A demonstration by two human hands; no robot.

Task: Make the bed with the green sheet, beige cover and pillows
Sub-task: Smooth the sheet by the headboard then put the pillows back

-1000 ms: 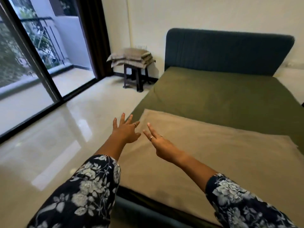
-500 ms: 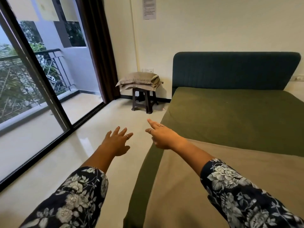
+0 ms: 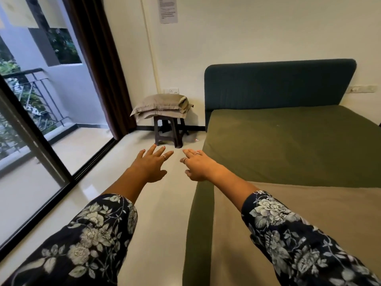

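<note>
Pillows [image 3: 162,107] are stacked on the stool [image 3: 168,129] by the bed's head-end corner, straight ahead of both empty, spread hands; the left hand [image 3: 151,164] is judged nearer than the right hand [image 3: 199,165].

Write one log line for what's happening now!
left hand: open, empty | right hand: open, empty | pillows: on stool | cover: on sheet
</note>
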